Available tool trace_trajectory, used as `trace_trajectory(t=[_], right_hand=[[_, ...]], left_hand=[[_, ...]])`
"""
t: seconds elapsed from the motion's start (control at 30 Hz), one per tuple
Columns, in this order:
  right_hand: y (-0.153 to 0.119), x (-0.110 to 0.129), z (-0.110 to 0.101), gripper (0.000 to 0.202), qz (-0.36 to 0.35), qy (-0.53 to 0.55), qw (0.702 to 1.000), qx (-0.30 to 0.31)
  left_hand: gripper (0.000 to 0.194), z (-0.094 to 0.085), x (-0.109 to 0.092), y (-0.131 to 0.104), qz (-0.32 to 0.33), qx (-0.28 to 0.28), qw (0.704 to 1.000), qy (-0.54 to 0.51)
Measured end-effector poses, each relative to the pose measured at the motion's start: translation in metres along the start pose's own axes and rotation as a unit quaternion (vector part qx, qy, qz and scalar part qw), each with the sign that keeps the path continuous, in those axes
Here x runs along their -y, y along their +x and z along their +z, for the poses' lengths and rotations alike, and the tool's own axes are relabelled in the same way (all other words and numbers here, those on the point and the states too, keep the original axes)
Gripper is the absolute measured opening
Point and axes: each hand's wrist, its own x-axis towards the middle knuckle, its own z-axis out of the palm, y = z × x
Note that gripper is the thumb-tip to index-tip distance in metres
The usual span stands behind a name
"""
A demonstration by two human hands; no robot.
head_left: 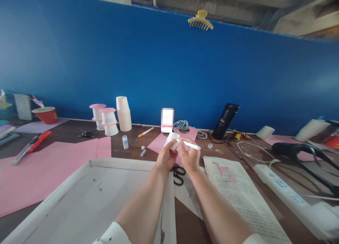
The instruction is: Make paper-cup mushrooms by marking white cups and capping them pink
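A small white paper cup (174, 135) is held up by my left hand (168, 156), its fingers wrapped round the lower part. Just to the right, my right hand (190, 158) grips a white marker (191, 144), whose tip end points left and meets or nearly meets the cup's side. The marker's pale blue rear end sticks out past my fingers. Beneath and behind the hands lies a pink paper sheet (157, 143). Black-handled scissors (178, 180) rest on the table below my wrists.
A white box lid (111, 162) fills the front left, beside pink sheets (66, 159) and a red cutter (39, 142). Paper cups (123, 118) with pink discs nearby stand behind. A black bottle (225, 122), printed papers (243, 191) and a power strip (283, 189) are on the right.
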Motion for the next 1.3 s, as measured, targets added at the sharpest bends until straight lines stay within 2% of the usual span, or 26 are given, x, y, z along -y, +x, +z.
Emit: trace_trajectory(t=[0.2, 0.5, 0.8, 1.3], right_hand=[[0.0049, 0.0002, -0.0042, 0.021, 0.02, 0.023, 0.998, -0.053], [0.0038, 0.0006, -0.0032, 0.023, -0.01, 0.008, 1.0, -0.02], [0.003, 0.0009, -0.002, 0.021, -0.027, -0.015, 0.999, 0.022], [0.0029, -0.0008, -0.0011, 0.019, -0.037, -0.036, 0.998, 0.024]], left_hand=[[0.016, -0.0006, 0.0022, 0.0025, 0.018, -0.021, 1.0, 0.006], [0.018, -0.0002, 0.0055, 0.0016, 0.044, -0.02, 0.998, 0.033], [0.018, -0.0045, 0.0099, 0.0058, 0.059, 0.01, 0.997, 0.047], [0.012, -0.0022, 0.0091, 0.0035, 0.051, 0.008, 0.998, 0.044]])
